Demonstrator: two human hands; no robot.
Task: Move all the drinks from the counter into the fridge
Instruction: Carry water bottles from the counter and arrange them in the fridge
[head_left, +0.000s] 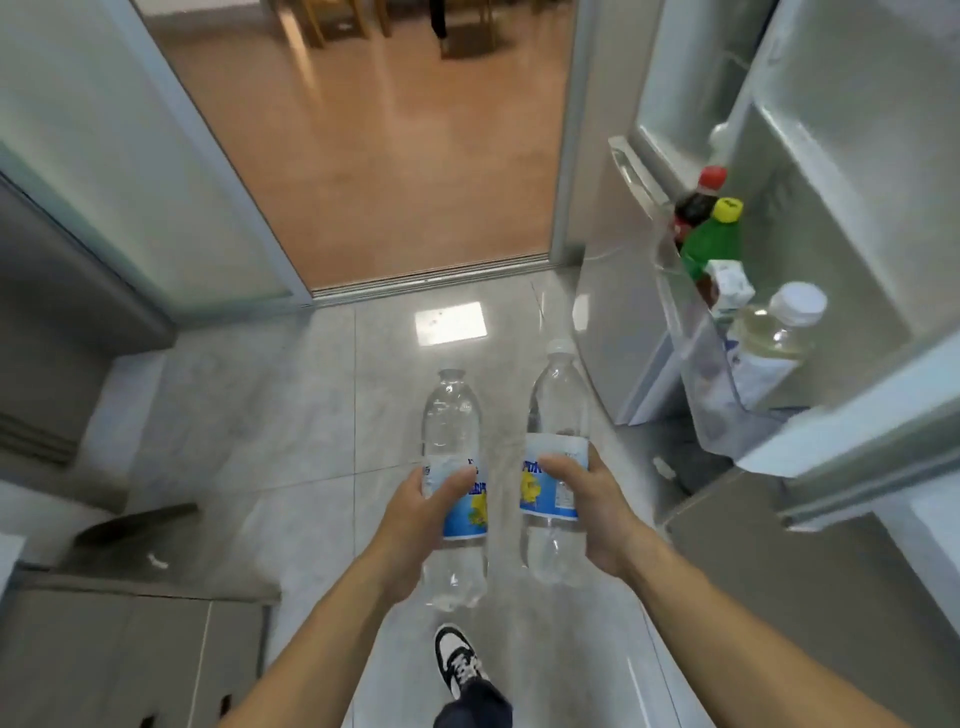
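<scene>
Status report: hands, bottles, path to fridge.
Left hand grips one clear plastic water bottle, right hand the other. Open fridge door shelf ahead right, already crowded.

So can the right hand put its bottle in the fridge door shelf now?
Probably yes. The right hand holds its water bottle beside the open fridge door shelf, nothing between them. The shelf looks crowded, though: a white-capped bottle, carton and green bottle.

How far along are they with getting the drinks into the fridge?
Partly done, it seems. The open fridge door shelf already holds a red-capped bottle, a green bottle, a small carton and a white-capped bottle. In hand: the left hand and right hand each grip a clear bottle, not yet shelved. The counter is out of view, so what remains is unknown.
</scene>
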